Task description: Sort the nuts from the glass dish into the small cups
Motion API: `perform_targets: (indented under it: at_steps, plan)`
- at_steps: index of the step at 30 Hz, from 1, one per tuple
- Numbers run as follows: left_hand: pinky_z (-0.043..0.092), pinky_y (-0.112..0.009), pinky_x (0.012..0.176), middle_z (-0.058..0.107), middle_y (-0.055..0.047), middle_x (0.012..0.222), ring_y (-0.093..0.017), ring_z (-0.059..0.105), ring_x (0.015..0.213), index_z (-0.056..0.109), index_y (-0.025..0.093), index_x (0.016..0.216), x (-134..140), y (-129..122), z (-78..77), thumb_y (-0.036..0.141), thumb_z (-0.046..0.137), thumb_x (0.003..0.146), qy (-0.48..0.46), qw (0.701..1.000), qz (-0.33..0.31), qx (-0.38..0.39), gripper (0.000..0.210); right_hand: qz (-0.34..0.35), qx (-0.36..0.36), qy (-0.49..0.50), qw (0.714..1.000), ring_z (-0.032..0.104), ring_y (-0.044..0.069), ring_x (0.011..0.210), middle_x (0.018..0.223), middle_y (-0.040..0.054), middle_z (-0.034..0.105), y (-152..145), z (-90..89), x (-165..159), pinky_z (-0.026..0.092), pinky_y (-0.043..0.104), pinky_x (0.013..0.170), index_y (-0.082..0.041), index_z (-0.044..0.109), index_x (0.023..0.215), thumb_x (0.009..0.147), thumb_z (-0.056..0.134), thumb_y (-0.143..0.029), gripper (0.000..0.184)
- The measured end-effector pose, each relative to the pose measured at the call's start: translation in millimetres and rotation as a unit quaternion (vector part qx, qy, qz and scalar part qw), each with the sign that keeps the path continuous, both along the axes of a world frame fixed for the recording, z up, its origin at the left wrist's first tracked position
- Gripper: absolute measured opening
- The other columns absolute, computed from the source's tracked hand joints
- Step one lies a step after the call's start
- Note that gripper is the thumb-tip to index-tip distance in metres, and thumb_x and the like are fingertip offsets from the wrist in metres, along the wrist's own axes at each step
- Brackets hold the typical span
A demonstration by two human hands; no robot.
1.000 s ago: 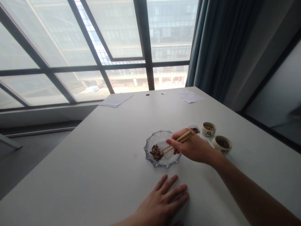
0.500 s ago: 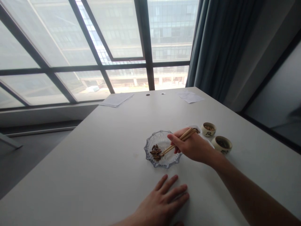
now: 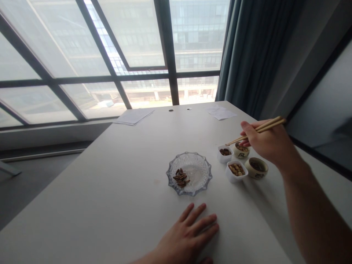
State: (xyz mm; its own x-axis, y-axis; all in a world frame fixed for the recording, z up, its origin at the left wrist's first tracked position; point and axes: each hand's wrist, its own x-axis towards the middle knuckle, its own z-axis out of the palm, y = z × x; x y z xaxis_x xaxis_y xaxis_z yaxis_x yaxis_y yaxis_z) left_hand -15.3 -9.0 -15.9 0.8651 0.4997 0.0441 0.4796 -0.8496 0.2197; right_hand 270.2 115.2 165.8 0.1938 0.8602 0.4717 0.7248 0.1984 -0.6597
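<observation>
My right hand [image 3: 264, 141] is closed around a pair of wooden chopsticks [image 3: 268, 125], their tips above the back edge of a small white cup [image 3: 220, 157] of dark seeds or nuts. Whether the tips pinch anything is too small to tell. Beside it stand a second white cup [image 3: 233, 177] of light brown pieces and two cream pots, one [image 3: 242, 154] with nuts, the other [image 3: 258, 175] with dark contents. Flat on the table, fingers spread, lies my left hand [image 3: 189, 231]. Just beyond it, a scalloped glass dish [image 3: 202, 187] holds a small heap of brown elongated nuts [image 3: 180, 178].
The white table [image 3: 110, 190] stretches to a large window. Paper sheets lie at its far left [image 3: 134, 117] and a loose paper [image 3: 222, 112] at its far right. A dark curtain [image 3: 247, 62] hangs behind the right corner.
My right hand has moved with the chopsticks from the glass dish to the right and back, over the small cups. The white cups are now uncovered to view. My left hand stays put.
</observation>
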Motion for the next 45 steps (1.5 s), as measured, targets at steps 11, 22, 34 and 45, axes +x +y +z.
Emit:
perform_targets:
  at_steps: [11,22,34,45]
  plan:
    - [0.024,-0.061,0.126,0.036,0.001,0.165,-0.037,0.027,0.155,0.039,0.025,0.159,1,-1,6.0,0.04,0.072,0.091,0.014,0.999,0.002,-0.029,0.076,0.1,-0.049,0.108,0.988,0.077,0.023,0.06,0.072,0.0078,0.079,-9,-4.2,-20,0.06,0.029,0.052,-0.019,0.076,0.08,0.093,0.068,-0.054,0.038]
    - [0.02,-0.06,0.128,0.033,0.004,0.167,-0.033,0.022,0.157,0.035,0.029,0.161,-2,-1,-5.1,0.053,0.054,0.103,-0.026,0.999,0.008,-0.034,0.065,0.357,-0.195,0.021,0.913,0.073,0.017,0.06,0.065,0.0047,0.076,-22,-35.0,-79,0.051,0.022,0.053,-0.017,0.07,0.066,0.098,0.062,-0.042,0.041]
    - [0.022,-0.061,0.127,0.034,0.004,0.166,-0.034,0.023,0.156,0.035,0.03,0.161,-1,-3,-6.5,0.052,0.057,0.102,-0.034,0.999,0.009,-0.035,0.067,0.368,-0.166,0.034,0.914,0.064,0.013,0.053,0.057,0.0012,0.066,-14,-53.2,-88,0.045,0.022,0.052,-0.019,0.055,0.059,0.1,0.057,-0.047,0.05]
    - [0.02,-0.059,0.128,0.038,0.002,0.165,-0.034,0.024,0.156,0.038,0.028,0.16,0,-2,-4.6,0.051,0.06,0.1,-0.036,0.999,0.013,-0.024,0.068,0.346,-0.171,0.048,0.921,0.068,0.015,0.055,0.059,0.0034,0.071,-19,-42.3,-83,0.048,0.023,0.053,-0.017,0.065,0.065,0.099,0.06,-0.048,0.046]
